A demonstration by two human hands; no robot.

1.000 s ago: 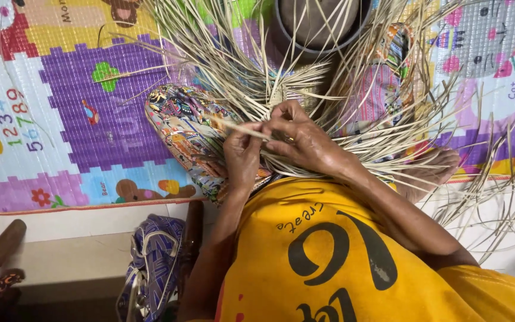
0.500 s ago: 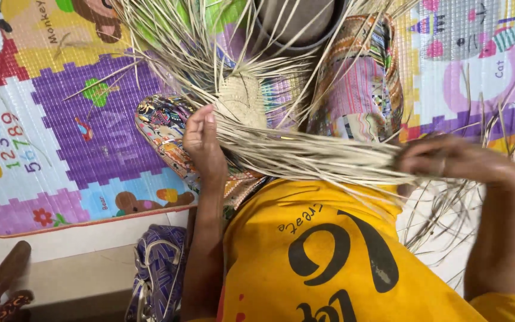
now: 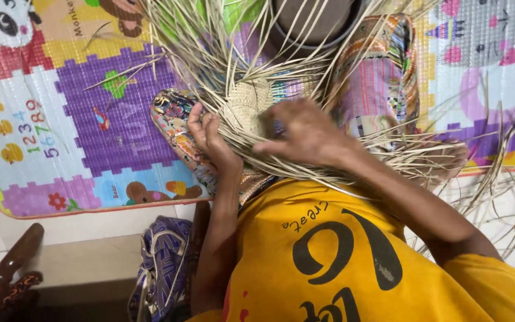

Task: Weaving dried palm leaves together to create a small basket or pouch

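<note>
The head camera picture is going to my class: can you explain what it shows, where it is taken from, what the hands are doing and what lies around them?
There is no machine here, just a person working with bare hands. The camera sits on the person's head and looks down, so the yellow shirt fills the bottom. The left hand grips a bundle of pale straw strips that fan outward. The right hand rests on the small woven disc where the strips meet. Underneath lies a colourful play mat with animals and numbers on a light floor. A patterned cloth lies under the work, and a blue patterned bag sits beside the left arm.
</note>
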